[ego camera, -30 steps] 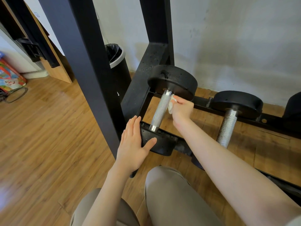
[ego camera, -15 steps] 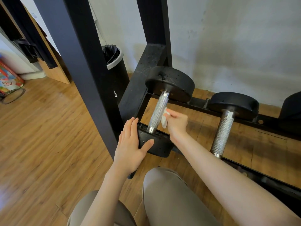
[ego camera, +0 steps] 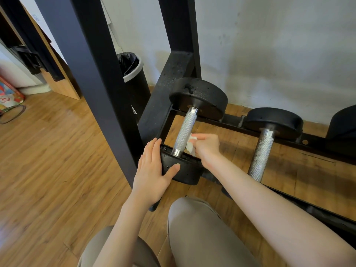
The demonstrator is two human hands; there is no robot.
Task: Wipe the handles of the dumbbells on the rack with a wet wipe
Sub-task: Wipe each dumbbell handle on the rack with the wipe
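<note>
Two hands: right hand [ego camera: 207, 146] pinches wet wipe [ego camera: 190, 145] vs. near end of left dumbbell handle [ego camera: 185, 132]; left hand [ego camera: 152, 170] fingers straight, flat on its near head [ego camera: 183, 170]. Two dumbbells fully seen; 2nd [ego camera: 264, 149] right.

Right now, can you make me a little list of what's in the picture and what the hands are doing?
place: low black rack on a wooden floor, by a white wall
left hand: open, resting flat on the near weight of the first dumbbell
right hand: pinches a white wet wipe against the lower part of that dumbbell's handle
second dumbbell: to the right, untouched
also there: black bin with a bag
</note>
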